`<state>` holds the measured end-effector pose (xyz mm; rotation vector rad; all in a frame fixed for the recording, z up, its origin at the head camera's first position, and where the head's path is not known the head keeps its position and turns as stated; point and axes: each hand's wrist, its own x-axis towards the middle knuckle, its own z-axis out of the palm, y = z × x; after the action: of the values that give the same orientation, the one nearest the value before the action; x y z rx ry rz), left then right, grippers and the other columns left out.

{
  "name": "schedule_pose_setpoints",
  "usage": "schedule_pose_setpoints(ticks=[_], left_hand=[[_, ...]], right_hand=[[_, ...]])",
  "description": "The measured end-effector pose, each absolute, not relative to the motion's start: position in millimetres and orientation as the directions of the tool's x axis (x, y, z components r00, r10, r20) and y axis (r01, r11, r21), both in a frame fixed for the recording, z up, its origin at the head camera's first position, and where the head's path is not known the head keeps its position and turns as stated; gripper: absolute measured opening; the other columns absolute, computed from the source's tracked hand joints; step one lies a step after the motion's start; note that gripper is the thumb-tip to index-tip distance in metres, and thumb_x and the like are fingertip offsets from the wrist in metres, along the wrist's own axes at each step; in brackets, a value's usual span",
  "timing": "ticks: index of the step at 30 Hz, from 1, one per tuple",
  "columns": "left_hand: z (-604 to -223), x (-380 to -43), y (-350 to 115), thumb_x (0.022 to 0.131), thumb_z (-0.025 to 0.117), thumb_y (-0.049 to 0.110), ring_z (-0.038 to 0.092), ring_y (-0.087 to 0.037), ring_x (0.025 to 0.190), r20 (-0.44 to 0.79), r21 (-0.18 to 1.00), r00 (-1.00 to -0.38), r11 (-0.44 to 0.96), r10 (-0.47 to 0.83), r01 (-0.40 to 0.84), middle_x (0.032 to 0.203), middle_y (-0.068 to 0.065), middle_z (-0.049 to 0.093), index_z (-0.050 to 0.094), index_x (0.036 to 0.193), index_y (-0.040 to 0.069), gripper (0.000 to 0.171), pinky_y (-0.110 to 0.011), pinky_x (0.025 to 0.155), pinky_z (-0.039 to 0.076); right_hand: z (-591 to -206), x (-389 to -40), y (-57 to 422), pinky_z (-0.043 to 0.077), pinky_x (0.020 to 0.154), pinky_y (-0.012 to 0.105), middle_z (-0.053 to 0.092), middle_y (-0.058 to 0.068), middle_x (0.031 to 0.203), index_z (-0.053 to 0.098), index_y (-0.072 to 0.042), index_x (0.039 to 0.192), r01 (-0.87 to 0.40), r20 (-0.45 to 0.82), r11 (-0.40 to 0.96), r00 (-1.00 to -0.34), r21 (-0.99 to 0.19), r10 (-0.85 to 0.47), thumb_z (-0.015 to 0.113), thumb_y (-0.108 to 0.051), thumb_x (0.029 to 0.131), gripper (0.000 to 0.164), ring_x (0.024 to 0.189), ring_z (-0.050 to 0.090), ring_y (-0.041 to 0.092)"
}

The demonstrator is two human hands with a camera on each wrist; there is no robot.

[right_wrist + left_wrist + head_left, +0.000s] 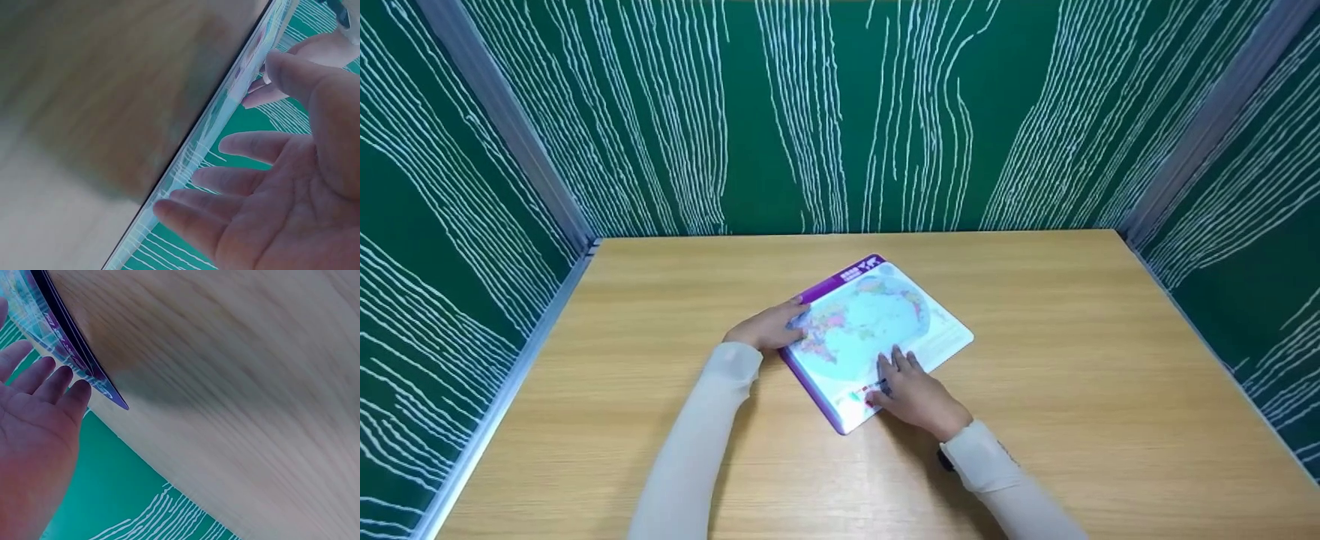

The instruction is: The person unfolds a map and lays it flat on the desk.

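A flat rectangular world map board (870,322) with a purple border lies slantwise on the wooden table (1057,322). My left hand (769,326) rests its fingers on the board's left corner. Lower on the board, near its front right edge, my right hand (919,394) touches the surface with spread fingers. The left wrist view shows the board's thin, layered purple edge (79,354) beside the loosely extended fingers of the left hand (34,416). In the right wrist view, the right hand's fingers (197,219) stretch toward the board's glossy face (216,124).
Green panels (1020,112) with wavy white lines stand behind the table and along both sides. Grey metal posts (514,112) mark the back corners. A dark band (946,459) shows at the right wrist under a pale sleeve (990,465).
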<state>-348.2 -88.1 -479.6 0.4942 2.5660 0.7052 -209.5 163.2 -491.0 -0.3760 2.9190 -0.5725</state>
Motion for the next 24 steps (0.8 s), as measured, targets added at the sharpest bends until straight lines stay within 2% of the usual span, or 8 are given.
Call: schedule_pose_setpoints(ticks=[9, 18, 24], left_hand=[[-481.5, -349.4, -88.2, 0.097, 0.054, 0.033, 0.01, -0.022, 0.151, -0.339, 0.497, -0.827, 0.831, 0.449, 0.248, 0.163, 0.002, 0.015, 0.027, 0.152, 0.025, 0.062, -0.044, 0.122, 0.013], [-481.3, -345.5, -88.0, 0.098, 0.05, 0.036, 0.005, -0.023, 0.151, -0.365, 0.466, -0.831, 0.855, 0.419, 0.227, 0.163, 0.002, 0.011, 0.024, 0.153, 0.028, 0.062, -0.051, 0.121, 0.01], [-479.7, -340.7, -84.4, 0.099, 0.048, 0.031, 0.002, -0.025, 0.151, -0.375, 0.47, -0.818, 0.85, 0.437, 0.238, 0.164, 0.0, 0.009, 0.023, 0.154, 0.024, 0.06, -0.052, 0.121, 0.009]], right_hand=[[-492.2, -209.7, 159.1, 0.038, 0.104, 0.061, 0.032, 0.035, 0.148, 0.047, -0.002, 0.141, -0.247, -0.103, 0.896, -0.947, -0.369, -0.304, 0.063, -0.038, 0.092, 0.063, 0.133, 0.03, 0.059], [-491.8, -211.2, 159.0, 0.045, 0.097, 0.061, 0.037, 0.04, 0.142, 0.048, 0.0, 0.139, -0.351, -0.057, 0.891, -0.922, -0.289, -0.382, 0.059, -0.039, 0.094, 0.061, 0.125, 0.038, 0.062], [-491.6, -212.7, 162.6, 0.051, 0.089, 0.058, 0.046, 0.04, 0.134, 0.053, 0.001, 0.135, -0.403, -0.022, 0.889, -0.909, -0.216, -0.417, 0.063, -0.04, 0.091, 0.06, 0.118, 0.046, 0.062]])
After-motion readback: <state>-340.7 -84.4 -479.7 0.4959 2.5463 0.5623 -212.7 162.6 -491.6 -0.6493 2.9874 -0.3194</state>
